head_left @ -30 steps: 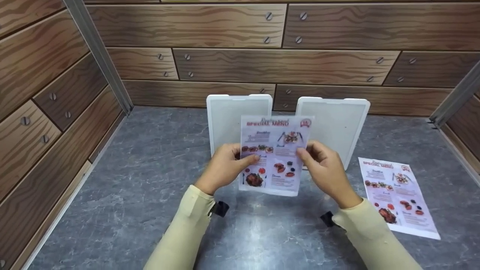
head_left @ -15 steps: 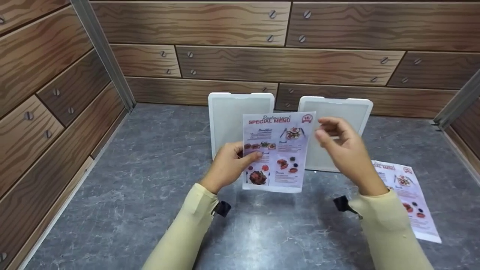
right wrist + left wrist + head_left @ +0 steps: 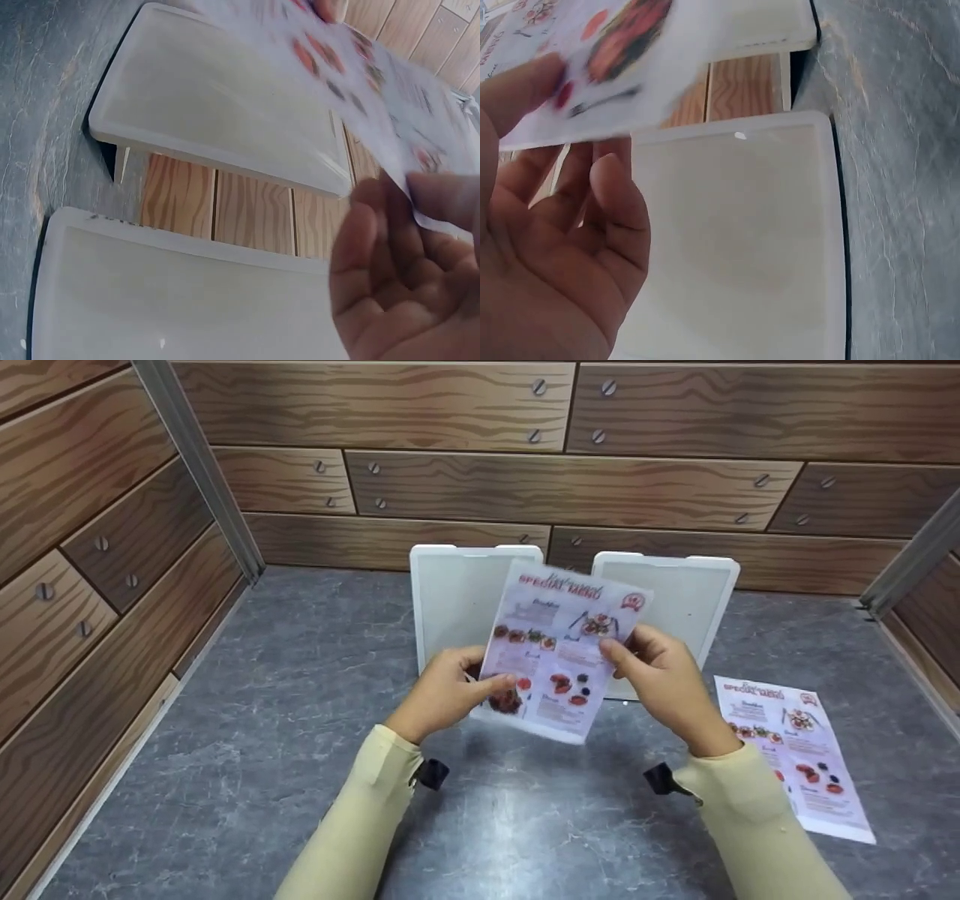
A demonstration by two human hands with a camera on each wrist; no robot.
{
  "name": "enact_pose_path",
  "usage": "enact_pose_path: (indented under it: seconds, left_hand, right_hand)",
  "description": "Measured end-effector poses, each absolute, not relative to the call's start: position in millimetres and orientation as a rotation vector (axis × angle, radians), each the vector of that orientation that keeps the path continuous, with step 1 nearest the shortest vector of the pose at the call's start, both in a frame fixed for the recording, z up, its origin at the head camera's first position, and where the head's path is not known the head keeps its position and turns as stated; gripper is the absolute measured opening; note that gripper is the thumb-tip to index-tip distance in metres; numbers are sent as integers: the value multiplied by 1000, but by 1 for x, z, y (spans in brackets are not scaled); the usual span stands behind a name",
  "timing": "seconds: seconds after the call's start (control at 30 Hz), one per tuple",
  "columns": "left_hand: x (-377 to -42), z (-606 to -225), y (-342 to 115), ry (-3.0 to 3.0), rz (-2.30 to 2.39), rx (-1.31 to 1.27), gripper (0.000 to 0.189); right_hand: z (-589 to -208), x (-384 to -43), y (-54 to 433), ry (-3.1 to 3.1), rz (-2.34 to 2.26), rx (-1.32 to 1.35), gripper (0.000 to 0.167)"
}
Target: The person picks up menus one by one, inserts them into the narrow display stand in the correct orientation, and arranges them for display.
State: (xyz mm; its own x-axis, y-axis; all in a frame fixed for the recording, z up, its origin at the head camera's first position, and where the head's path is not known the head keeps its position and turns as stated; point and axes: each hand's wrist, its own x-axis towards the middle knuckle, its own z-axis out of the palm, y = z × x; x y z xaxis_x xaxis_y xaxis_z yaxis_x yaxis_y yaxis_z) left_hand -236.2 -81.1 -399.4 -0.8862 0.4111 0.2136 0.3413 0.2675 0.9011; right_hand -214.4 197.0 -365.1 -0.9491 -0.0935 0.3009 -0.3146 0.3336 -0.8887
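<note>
A printed menu sheet [image 3: 555, 652], headed "Special Menu", is held tilted in the air between both hands. My left hand [image 3: 447, 690] pinches its lower left edge, thumb on the printed face and fingers behind. On the right edge, my right hand [image 3: 664, 682] pinches the sheet between thumb and fingers. Behind it stand two white-framed panels, a left panel [image 3: 454, 607] and a right panel [image 3: 679, 607], both partly covered by the sheet in the head view. The left wrist view shows the thumb over the menu sheet [image 3: 592, 82] and the fingers curled beneath.
A second menu sheet [image 3: 814, 765] lies face up on the grey marbled table [image 3: 262, 735] at the right, partly behind the right forearm. A wood-patterned wall [image 3: 480, 412] closes off the back, with another along the left side.
My right hand let go of the menu sheet's right side half a second ago and pinches it again now. The sheet has tilted clockwise in the head view. The left hand keeps its grip.
</note>
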Motion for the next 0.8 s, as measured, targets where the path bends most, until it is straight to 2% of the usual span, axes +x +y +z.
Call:
enact_pose_path:
  seconds: [0.13,0.3,0.47,0.63,0.8]
  left_hand:
    - [-237,-401,-82,2493,1671,707,15]
    - [-237,-399,-82,2517,1704,627,16]
    - [-239,-397,-86,2499,1702,628,18]
    - [-236,-395,-86,2550,1612,651,18]
    - [-233,-394,-84,2666,1493,672,26]
  right_hand:
    - [-364,-213,197,-2251,1690,376,17]
    - [-367,-212,195,-2202,1636,464,10]
    - [-370,-218,195,-2245,1666,481,13]
    - [-371,-224,199,-2135,1836,354,15]
    - [-370,-225,202,-2102,1867,286,20]
